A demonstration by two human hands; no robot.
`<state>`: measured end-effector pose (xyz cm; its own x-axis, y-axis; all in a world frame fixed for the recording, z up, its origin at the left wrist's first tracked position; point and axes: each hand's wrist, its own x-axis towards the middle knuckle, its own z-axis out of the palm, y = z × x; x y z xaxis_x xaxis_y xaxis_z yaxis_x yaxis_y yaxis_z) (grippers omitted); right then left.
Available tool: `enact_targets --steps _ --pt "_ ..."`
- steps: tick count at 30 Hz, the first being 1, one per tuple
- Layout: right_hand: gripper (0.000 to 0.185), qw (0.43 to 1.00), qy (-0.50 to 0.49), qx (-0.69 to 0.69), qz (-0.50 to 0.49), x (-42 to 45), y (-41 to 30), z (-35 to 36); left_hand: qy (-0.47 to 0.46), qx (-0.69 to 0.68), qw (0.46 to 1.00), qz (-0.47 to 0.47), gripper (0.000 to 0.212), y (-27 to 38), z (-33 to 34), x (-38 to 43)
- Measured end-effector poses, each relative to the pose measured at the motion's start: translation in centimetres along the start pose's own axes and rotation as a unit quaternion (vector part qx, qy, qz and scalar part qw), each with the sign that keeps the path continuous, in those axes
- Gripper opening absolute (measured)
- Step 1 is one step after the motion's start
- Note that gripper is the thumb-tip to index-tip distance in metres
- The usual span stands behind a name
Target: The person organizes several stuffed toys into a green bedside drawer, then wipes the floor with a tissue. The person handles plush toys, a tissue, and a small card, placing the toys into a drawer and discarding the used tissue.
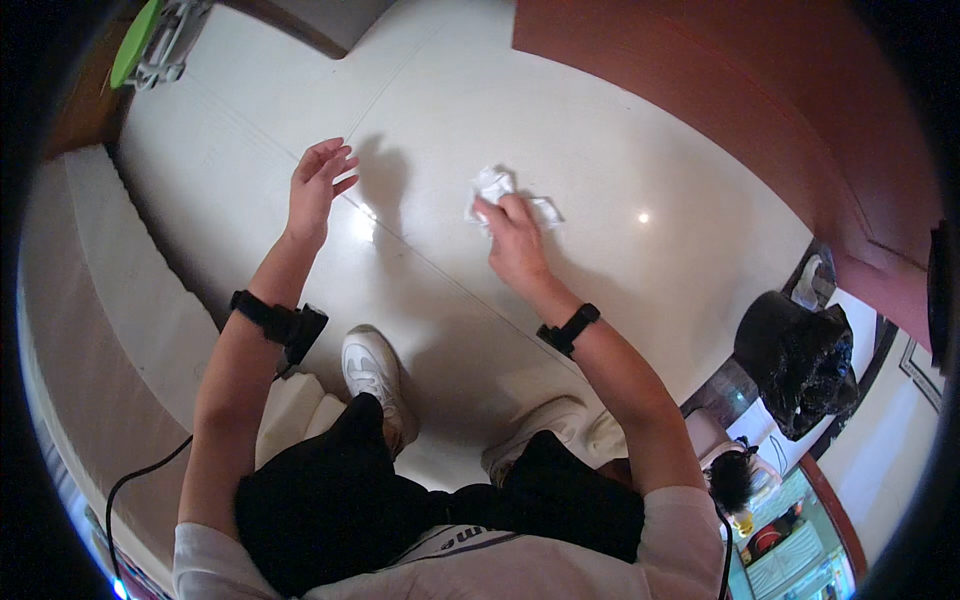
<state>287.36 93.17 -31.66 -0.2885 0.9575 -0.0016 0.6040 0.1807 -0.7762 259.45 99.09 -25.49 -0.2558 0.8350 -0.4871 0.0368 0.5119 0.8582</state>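
My right hand (519, 244) is closed on a crumpled white tissue or thin cloth (493, 184), which lies against the glossy pale tiled floor (450, 285). Part of the white material spreads to the right of my fingers. Up and to the left, my left hand (322, 180) hovers above the floor with its fingers apart and slightly curled, holding nothing. Its shadow falls on the tiles beside it. Black straps with small devices sit on both forearms.
A draped pale bed or sofa edge (142, 277) runs along the left. Reddish-brown furniture (675, 60) borders the upper right. A black plastic bag over a bin (802, 360) stands at right, with another person (731, 476) below it. A green-topped folding stool (139, 45) is upper left.
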Motion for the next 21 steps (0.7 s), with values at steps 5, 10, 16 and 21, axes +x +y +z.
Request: enact_targets --steps 5,10,16,21 --pt "0.041 0.996 0.067 0.037 -0.039 1.0 -1.9 -2.9 0.029 -0.026 0.999 0.014 0.028 0.3 -2.3 -0.5" --pt "0.034 0.984 0.061 -0.066 0.154 -3.8 7.5 -9.6 0.076 -0.074 0.994 0.006 0.03 -0.3 -5.3 0.0" --pt "0.028 0.995 0.011 0.003 0.098 -4.5 2.6 -3.4 0.119 -0.135 0.984 0.002 0.032 -1.4 -6.5 0.5" --pt "0.028 0.995 -0.104 0.002 -0.003 -1.1 -2.4 1.7 0.129 -0.109 0.985 0.043 0.033 0.2 -7.4 0.7"
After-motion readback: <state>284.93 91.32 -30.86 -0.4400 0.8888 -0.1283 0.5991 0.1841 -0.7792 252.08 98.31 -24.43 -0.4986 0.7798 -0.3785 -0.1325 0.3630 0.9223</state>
